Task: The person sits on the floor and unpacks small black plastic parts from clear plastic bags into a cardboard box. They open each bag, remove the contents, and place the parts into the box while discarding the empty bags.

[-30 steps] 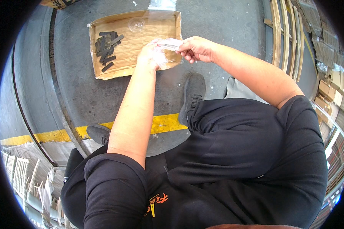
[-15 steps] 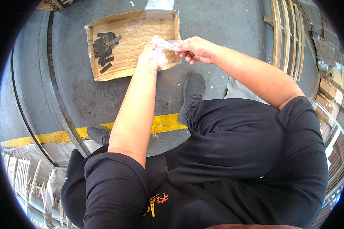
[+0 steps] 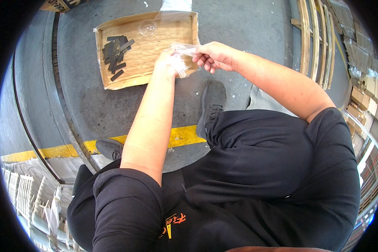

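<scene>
Over the right side of a shallow cardboard tray (image 3: 145,77), my two hands hold a crumpled clear plastic bag (image 3: 181,63) between them. My left hand (image 3: 165,62) is closed on the bag's left part, its fingertips partly hidden by the plastic. With thumb and forefinger, my right hand (image 3: 214,56) pinches the bag's right edge; its other fingers curl loosely below. Several flat black strips (image 3: 117,52) lie in a loose pile at the tray's left end. A round clear plastic piece (image 3: 147,28) rests near the tray's far wall.
Clear plastic sheeting (image 3: 175,6) lies over the tray's far edge. A wooden pallet (image 3: 308,40) stands at the far right, with cardboard boxes (image 3: 359,101) beyond it. My shoe (image 3: 213,103) is just nearer than the tray. A yellow line (image 3: 182,136) crosses the grey floor.
Both hands stay on the bag, and my left hand has shifted slightly right and nearer. The plastic between them has bunched and spread differently. The black strips have not moved.
</scene>
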Demonstrator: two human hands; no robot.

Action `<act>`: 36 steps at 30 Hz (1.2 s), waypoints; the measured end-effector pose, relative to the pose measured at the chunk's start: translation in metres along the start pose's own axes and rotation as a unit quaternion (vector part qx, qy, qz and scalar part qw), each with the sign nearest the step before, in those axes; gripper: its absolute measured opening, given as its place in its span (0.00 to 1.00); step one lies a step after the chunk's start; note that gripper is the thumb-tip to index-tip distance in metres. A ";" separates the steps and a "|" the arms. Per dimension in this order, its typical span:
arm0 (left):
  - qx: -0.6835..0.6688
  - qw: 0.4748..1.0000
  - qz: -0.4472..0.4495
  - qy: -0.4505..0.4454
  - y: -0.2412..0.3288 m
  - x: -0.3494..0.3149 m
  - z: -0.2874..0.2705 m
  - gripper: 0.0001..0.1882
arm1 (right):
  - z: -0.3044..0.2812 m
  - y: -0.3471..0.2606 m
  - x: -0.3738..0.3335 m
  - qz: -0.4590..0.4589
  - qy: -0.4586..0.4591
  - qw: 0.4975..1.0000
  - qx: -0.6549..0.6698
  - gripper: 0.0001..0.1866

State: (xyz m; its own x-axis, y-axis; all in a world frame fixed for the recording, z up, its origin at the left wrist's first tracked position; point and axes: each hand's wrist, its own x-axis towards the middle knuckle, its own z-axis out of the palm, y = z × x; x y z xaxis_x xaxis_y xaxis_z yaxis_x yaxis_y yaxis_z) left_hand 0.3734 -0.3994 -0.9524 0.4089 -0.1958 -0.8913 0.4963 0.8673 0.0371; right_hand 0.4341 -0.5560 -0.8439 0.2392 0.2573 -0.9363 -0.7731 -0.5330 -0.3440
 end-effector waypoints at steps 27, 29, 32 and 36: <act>0.041 0.999 -0.006 0.006 0.011 -0.009 -0.023 0.11 | -0.006 -0.035 0.015 -0.129 0.132 0.935 -0.304 0.21; 0.111 0.994 0.011 -0.012 0.012 -0.020 -0.017 0.11 | -0.026 -0.044 0.032 -0.225 0.258 0.861 -0.377 0.23; 0.165 0.985 0.020 -0.045 0.017 -0.034 0.003 0.11 | -0.059 -0.061 0.058 -0.331 0.373 0.744 -0.444 0.25; 0.195 0.977 0.060 -0.057 0.033 -0.030 -0.012 0.14 | -0.058 -0.092 0.094 -0.375 0.391 0.726 -0.423 0.15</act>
State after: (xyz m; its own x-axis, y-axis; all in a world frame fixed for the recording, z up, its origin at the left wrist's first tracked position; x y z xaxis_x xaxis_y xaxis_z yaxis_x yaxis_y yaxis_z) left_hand 0.3685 -0.3593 -0.9299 0.5544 -0.1726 -0.8142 0.6847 0.6506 0.3283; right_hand 0.5611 -0.5295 -0.9042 0.9230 0.3712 -0.1019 0.3065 -0.8688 -0.3888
